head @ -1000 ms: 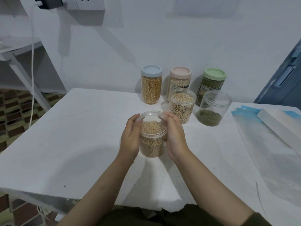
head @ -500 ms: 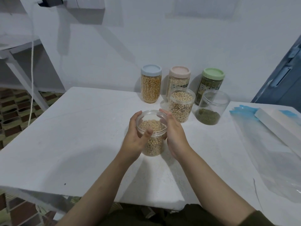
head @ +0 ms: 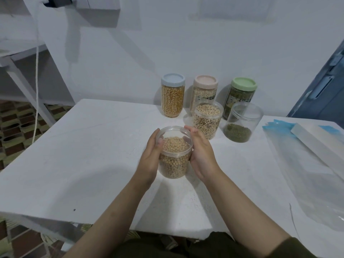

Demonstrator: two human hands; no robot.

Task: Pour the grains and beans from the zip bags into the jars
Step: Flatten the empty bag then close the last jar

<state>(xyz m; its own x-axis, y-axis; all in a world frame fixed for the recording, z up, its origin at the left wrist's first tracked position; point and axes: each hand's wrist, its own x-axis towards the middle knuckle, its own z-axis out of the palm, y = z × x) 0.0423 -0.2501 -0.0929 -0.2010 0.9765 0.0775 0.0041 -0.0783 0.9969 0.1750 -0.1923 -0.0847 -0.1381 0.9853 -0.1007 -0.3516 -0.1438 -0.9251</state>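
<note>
Between left hand (head: 149, 159) and right hand (head: 202, 157): soybean jar (head: 174, 155).

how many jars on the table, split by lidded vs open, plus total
Lidded jars: 3, the blue-lid jar, the pink-lid jar and the green-lid jar.
Open jars: 3, the soybean jar held between the left hand and the right hand, the pale-bean jar and the green-bean jar.
Total: 6
</note>
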